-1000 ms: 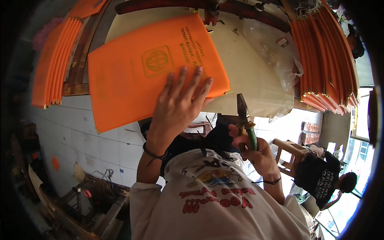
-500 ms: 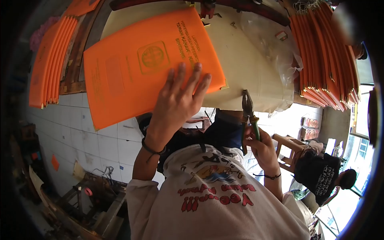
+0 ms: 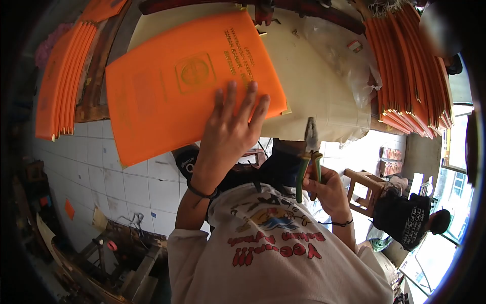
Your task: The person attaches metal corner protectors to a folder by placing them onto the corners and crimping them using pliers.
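My left hand [image 3: 230, 129] lies flat on the lower right part of an orange folder [image 3: 144, 111], fingers spread. Gold print and a square emblem mark the folder's cover, and metal corner pieces show at its right and bottom-left corners. In my right hand [image 3: 326, 190] is a pair of combination pliers [image 3: 312, 144] with green handles, jaws pointing up toward the table edge. The pliers are apart from the folder. My right fingers curl around one handle; the other stands off to the left.
Orange folders with metal corners are stacked at left [image 3: 63, 86] and right [image 3: 405, 76]. Clear plastic [image 3: 349, 76] and small metal pieces lie on the tan work surface [image 3: 298, 86]. A wooden stool [image 3: 362, 192] and a person in black [image 3: 405, 220] are at right.
The pliers have swung slightly left and down in my right hand, and their handles have turned. My left hand remains on the folder, which has barely moved.
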`<state>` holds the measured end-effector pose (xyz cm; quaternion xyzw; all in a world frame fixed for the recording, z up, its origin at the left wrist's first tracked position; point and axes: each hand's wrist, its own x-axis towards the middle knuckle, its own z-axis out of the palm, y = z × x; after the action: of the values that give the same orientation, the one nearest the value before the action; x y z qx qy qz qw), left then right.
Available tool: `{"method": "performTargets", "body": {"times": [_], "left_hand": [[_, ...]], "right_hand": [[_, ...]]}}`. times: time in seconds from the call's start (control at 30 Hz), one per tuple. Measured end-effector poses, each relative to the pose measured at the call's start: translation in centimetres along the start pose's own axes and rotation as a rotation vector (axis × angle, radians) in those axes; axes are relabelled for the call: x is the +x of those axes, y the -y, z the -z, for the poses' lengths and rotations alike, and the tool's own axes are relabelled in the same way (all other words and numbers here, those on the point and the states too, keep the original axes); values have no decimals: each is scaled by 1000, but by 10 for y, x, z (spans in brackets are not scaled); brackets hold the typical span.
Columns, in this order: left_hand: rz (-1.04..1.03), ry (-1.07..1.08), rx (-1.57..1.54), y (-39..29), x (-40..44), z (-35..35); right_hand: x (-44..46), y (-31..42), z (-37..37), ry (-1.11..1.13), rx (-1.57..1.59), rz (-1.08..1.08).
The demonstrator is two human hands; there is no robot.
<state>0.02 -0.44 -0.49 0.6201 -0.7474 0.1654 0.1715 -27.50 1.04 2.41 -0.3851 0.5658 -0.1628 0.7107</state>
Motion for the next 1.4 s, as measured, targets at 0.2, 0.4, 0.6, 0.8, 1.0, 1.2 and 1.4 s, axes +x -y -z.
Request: {"method": "performTargets", "body": {"times": [0.2,0.4,0.6,0.8,1.0,1.2,1.4], "left_hand": [[18,22,-36,-3,0,2],[0,35,-22,-2,2,4],[-16,10,6,-4,-2,4],[-9,-63,27,-5,-10,-1],[-6,-10,14,-17,4,15],[-121,57,-325,-2,38,23],[-165,69,-386,7,35,15]], "right_hand": [[4,-5,-7,90,92,29],[9,-10,0,171,186,98],[8,1,0,226,255,172],[5,-9,-10,403,319,198],[7,-24,-23,349,-50,232],[4,-21,-20,290,-75,281],[6,-22,-18,229,-39,322]]}}
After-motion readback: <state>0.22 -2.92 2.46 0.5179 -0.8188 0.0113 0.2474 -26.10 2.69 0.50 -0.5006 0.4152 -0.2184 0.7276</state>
